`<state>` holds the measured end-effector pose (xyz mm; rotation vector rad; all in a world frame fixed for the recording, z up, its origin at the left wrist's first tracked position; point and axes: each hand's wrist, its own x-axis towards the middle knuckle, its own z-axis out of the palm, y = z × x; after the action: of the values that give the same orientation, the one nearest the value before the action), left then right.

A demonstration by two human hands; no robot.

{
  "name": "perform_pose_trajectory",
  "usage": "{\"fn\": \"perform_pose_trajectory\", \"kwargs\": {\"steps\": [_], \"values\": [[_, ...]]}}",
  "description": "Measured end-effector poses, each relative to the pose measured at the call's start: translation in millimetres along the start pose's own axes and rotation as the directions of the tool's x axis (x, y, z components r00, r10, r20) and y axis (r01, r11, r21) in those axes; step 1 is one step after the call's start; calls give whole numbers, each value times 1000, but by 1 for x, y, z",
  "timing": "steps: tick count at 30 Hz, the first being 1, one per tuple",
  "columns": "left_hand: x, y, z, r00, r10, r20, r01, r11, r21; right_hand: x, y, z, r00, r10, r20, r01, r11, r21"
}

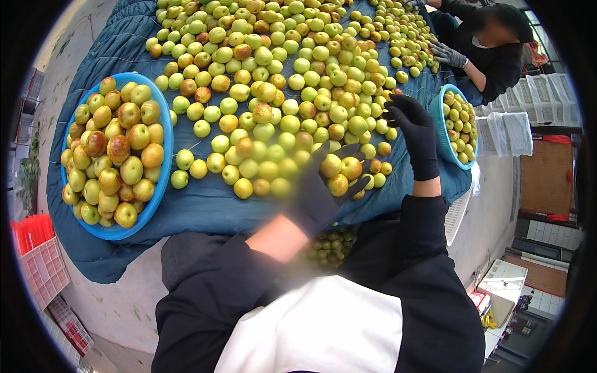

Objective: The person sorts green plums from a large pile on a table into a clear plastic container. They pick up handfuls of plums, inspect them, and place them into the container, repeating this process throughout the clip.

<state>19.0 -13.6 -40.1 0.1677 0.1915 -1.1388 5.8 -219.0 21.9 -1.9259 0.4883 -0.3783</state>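
My left hand (322, 186), in a black glove, is turned palm up near the table's front edge and cradles several green and reddish jujube fruits (338, 183). To its right, my right hand (413, 130), also black-gloved, is raised over the right edge of the fruit pile, its fingers curled and apart with nothing seen between them. A wide spread of jujubes (261, 112) lies on the dark blue quilted cloth (196, 214). At the left stands a blue plastic basket (166, 140) heaped with redder fruits. A blurred patch covers part of the pile beside my left hand.
A second blue basket (438, 126) of fruit stands at the right edge. Beyond it a co-worker (494, 56) in grey gloves reaches into the pile. More fruit (329, 247) shows below the table edge. A pink crate (44, 270) stands at the lower left, a white crate (457, 214) at the right.
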Motion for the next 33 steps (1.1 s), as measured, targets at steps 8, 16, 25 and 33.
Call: {"fn": "perform_pose_trajectory", "kwargs": {"steps": [8, 16, 25, 33], "values": [[6, -22, -36, 980, 158, 118, -195, 690, 698, -17, 50, 33, 982, -103, 160, 161, 898, -410], [-1, -8, -10, 944, 217, 250, -320, 406, 856, -31, -9, 20, 985, 174, 9, -173, 973, 153], [-3, -3, 1, 960, 199, 198, -272, 480, 834, 15, 28, 9, 976, -134, -169, 122, 989, -81], [-3, -2, 0, 994, 44, 103, -105, 685, 721, 17, 70, 29, 958, -214, 190, 284, 805, -521]]}}
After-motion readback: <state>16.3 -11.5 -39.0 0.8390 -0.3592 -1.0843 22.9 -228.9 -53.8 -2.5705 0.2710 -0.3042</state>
